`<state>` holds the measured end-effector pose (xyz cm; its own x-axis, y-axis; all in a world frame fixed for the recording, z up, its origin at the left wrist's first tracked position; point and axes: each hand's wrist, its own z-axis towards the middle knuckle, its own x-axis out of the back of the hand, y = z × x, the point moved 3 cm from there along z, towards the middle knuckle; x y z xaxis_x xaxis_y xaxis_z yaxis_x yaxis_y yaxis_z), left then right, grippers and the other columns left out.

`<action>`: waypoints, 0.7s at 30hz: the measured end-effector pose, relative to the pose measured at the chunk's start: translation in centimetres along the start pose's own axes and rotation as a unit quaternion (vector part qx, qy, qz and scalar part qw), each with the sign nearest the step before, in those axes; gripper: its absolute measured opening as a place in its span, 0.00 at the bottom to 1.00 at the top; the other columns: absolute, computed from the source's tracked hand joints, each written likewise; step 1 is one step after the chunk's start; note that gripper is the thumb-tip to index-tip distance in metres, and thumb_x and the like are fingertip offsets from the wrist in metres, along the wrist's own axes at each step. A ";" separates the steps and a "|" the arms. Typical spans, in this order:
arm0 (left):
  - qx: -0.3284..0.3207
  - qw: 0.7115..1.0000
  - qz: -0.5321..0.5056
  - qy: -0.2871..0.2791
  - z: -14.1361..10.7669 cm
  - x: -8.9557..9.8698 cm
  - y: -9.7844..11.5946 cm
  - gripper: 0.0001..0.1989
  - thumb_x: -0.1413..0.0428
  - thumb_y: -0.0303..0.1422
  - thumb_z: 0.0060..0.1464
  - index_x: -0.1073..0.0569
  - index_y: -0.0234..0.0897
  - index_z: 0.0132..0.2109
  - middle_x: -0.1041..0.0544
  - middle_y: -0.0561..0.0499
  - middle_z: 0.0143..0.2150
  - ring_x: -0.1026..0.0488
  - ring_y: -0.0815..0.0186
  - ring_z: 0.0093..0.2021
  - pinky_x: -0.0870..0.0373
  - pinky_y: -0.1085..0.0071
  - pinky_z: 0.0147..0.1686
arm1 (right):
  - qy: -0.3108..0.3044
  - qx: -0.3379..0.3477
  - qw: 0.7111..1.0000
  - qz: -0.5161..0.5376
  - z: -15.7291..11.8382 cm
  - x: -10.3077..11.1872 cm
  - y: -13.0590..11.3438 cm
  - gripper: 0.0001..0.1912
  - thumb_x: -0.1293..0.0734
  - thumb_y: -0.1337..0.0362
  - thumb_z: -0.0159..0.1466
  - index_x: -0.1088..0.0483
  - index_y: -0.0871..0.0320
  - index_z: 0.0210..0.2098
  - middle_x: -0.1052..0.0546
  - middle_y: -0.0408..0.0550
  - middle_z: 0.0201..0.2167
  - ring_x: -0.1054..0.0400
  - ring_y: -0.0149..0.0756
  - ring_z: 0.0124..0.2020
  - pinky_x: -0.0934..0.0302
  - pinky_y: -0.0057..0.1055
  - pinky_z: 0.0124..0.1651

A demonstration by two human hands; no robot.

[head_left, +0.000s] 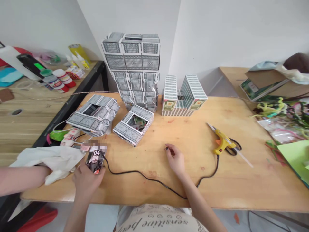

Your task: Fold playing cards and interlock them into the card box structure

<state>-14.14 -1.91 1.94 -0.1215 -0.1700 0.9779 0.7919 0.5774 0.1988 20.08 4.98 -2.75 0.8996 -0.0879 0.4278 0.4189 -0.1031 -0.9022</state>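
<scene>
1. Left hand (87, 180): its grip was clamped on the phone (95, 161), which showed a lit screen with "04". The phone was at the left front of the bench (149, 154); whether it rested on the wood could not be told.
2. Right hand (176, 161): the fingers were curled over the middle of the bench; whether the tips met could not be told.
3. Black cord (149, 178): it ran from the glue gun (223, 141), under the right forearm, to just beside the phone.
4. Scissors (238, 145): these lay beneath the yellow glue gun, right of the right hand.
5. Card tower (141, 61): it stood at the rear, with two card boxes, the left one (90, 117) and the middle one (130, 129), lying in front.
6. Card block (184, 95): it stood right of the tower, its two upright parts apart.
7. Cloth (58, 158): this white piece lay left of the phone, touching another person's forearm (21, 180).
</scene>
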 end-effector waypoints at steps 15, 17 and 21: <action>-0.027 0.997 0.075 -0.022 1.3 1.1 1.5 0.40 0.52 0.51 0.45 0.45 0.24 0.58 0.30 0.33 0.43 0.33 0.44 0.45 0.38 0.55 0.44 | -0.008 0.022 0.999 -0.022 -0.2 0.1 -0.2 0.14 0.43 0.63 0.59 0.30 0.57 0.38 0.26 0.49 0.36 0.31 0.36 0.34 0.36 0.34 0.39; -0.019 0.997 0.064 -0.027 1.4 1.1 1.5 0.41 0.51 0.50 0.45 0.46 0.23 0.58 0.30 0.32 0.44 0.33 0.44 0.46 0.38 0.55 0.45 | -0.010 0.024 0.999 -0.022 -0.2 0.1 -0.2 0.14 0.43 0.63 0.59 0.30 0.57 0.39 0.26 0.49 0.36 0.31 0.35 0.34 0.36 0.33 0.39; -0.009 0.999 0.031 -0.031 1.5 1.0 1.1 0.42 0.49 0.50 0.44 0.47 0.22 0.59 0.31 0.32 0.47 0.35 0.43 0.49 0.40 0.53 0.48 | -0.010 0.026 0.999 -0.025 -0.1 0.1 -0.1 0.14 0.43 0.63 0.59 0.30 0.57 0.38 0.25 0.49 0.35 0.31 0.35 0.33 0.36 0.33 0.39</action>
<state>-14.31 -0.25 3.19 -0.1072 -0.0840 0.9907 0.8102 0.5701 0.1360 20.15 4.86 -2.61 0.8790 -0.0641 0.4725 0.4697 -0.0546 -0.8811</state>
